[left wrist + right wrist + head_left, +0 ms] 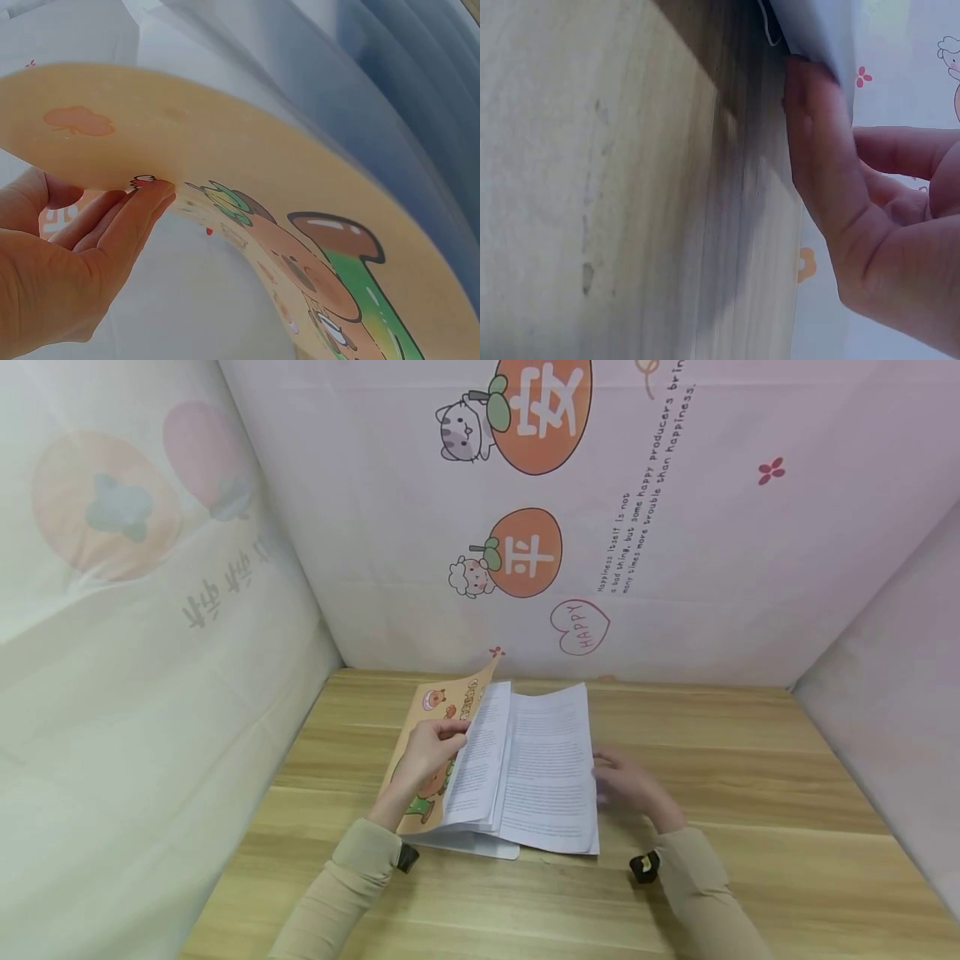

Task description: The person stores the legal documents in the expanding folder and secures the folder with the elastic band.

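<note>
An orange folder cover with cartoon animals (427, 785) stands raised and curved at the left of an opened stack of printed sheets (551, 768). My left hand (431, 752) holds this cover near its lifted edge. In the left wrist view, the fingers (142, 206) lie against the cover's outer face, and the thumb tip is partly hidden. Bluish, see-through leaves (375, 82) fan out behind it. My right hand (633, 785), blurred, is at the right edge of the sheets. Its nearly straight fingers (817, 135) touch the paper edge in the right wrist view, thumb apart from them.
The folder lies on a wood-grain table (720, 760). White cloth with printed fruit and lettering (675, 610) rises behind the table, and more cloth (150, 677) hangs along the left side. A pale back cover (480, 845) pokes out under the pages.
</note>
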Tool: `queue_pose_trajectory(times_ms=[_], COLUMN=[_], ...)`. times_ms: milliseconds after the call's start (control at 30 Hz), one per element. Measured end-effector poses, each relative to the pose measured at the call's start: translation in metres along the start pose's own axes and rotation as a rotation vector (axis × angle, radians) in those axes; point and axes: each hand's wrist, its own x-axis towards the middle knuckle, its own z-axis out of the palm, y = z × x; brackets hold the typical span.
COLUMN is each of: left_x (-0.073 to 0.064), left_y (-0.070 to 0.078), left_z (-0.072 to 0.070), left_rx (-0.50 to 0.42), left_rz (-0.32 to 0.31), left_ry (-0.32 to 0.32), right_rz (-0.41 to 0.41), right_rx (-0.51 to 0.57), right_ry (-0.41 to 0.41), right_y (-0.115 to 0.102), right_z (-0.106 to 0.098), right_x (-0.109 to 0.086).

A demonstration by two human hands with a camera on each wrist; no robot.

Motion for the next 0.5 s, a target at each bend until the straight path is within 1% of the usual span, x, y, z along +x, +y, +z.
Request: queue_pose_trajectory(times_ms=[233,333,433,500], left_x=[0.001,0.0,0.001,0.001], left_y=[-0.001,-0.001,-0.002,-0.002], left_z=[-0.001,-0.001,-0.001,-0.001], left_rx=[-0.01,-0.012,-0.017,-0.021], left_rz=[-0.006,-0.008,-0.014,-0.014], left_ry=[-0.01,-0.011,-0.011,-0.01], right_rz=[0.02,0.021,0.019,0.013], right_rx=[-0.005,-0.029,-0.027,-0.016], right_ry=[0.048,0.074,0.089,0.085], right_y=[-0.004,-0.006,-0.009,-0.01], right_z=[0.003,0.006,0.008,0.01], right_x=[-0.001,0.0,0.001,0.002])
